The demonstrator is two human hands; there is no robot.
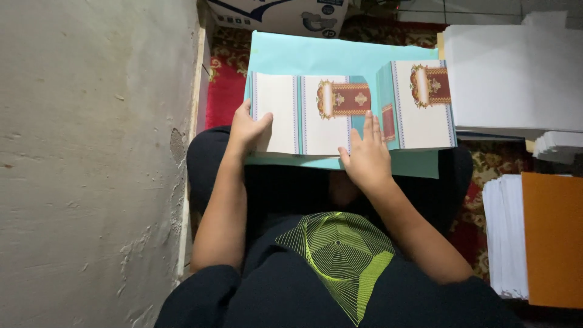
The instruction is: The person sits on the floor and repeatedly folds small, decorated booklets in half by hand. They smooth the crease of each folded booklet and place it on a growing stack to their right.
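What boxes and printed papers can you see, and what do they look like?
Cardboard box: top edge, white with blue print.
Printed cover sheet: on the lap, white panels, teal stripes, maroon-gold emblem; left hand grips its edge, right hand presses flat.
Second printed sheet: right beside it, same design.

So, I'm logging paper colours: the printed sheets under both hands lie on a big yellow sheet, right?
Not yellow. The head view shows the printed sheets under the left hand and right hand lying on a big light blue sheet.
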